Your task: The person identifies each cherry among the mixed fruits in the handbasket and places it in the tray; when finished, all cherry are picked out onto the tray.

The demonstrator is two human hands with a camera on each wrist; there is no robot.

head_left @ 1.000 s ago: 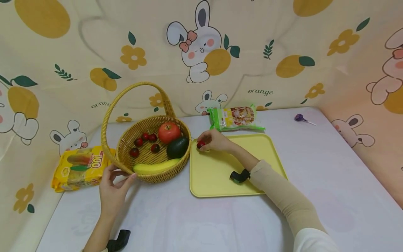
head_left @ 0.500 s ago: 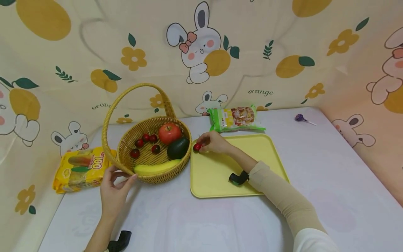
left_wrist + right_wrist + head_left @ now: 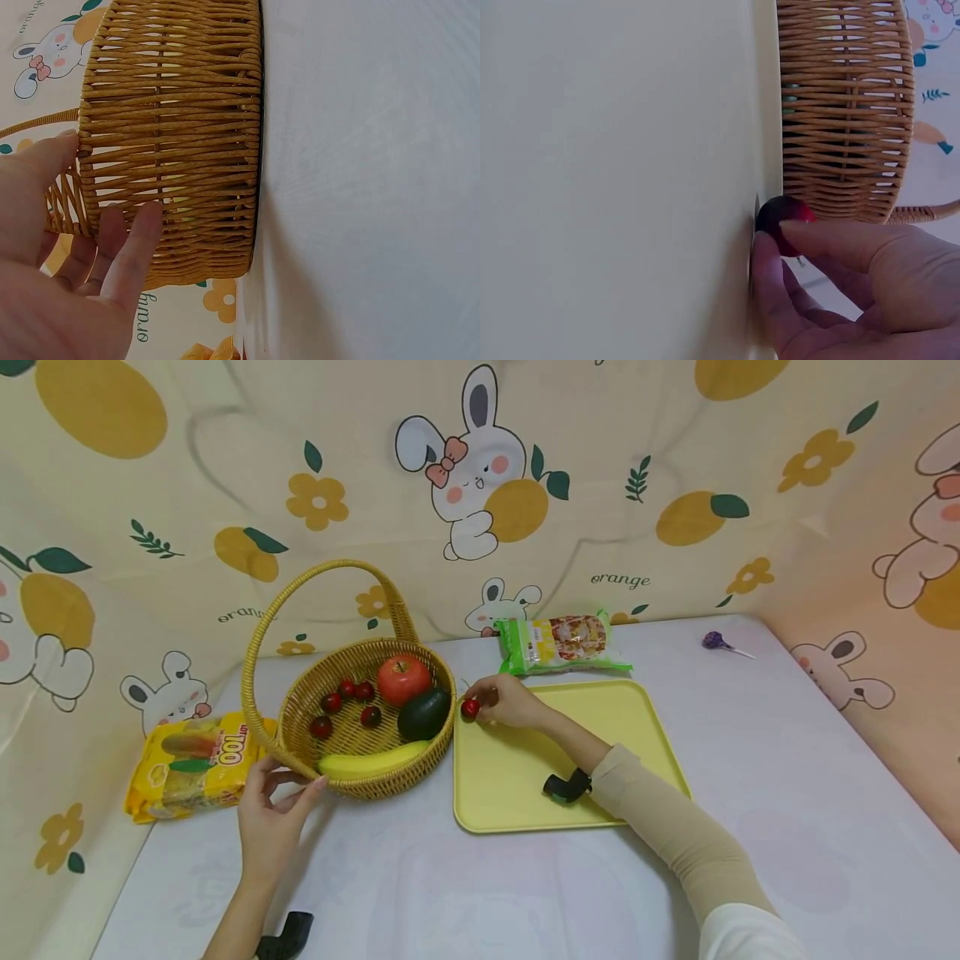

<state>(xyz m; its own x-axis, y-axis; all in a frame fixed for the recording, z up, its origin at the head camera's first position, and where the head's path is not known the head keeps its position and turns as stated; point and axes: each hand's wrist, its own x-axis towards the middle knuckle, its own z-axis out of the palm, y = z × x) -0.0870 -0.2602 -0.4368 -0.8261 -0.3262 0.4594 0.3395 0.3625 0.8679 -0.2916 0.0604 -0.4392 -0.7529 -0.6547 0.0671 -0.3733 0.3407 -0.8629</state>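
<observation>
A dark red cherry [image 3: 470, 708] sits at the left edge of the yellow tray [image 3: 525, 806], close to the basket. My right hand [image 3: 510, 700] pinches it between thumb and finger; the right wrist view shows the cherry [image 3: 774, 217] low by the tray's rim. My left hand [image 3: 272, 818] grips the near-left rim of the yellow wicker basket [image 3: 390, 785], where its handle meets the side. In the left wrist view the fingers [image 3: 139, 247] lie against the weave. Inside the basket are a red apple [image 3: 403, 678], a dark avocado [image 3: 424, 713], a banana [image 3: 371, 762] and several cherries [image 3: 332, 702].
A yellow snack pack [image 3: 197, 764] lies left of the basket, beside the left hand. Behind the tray is a green-edged food packet [image 3: 562, 642]. A purple lollipop [image 3: 714, 640] lies at the back right. Printed cloth hangs behind the white table [image 3: 420, 893].
My right hand has shifted slightly left and toward me with the cherry, which shows more fully beside the fingertips. My left hand stays on the basket rim.
</observation>
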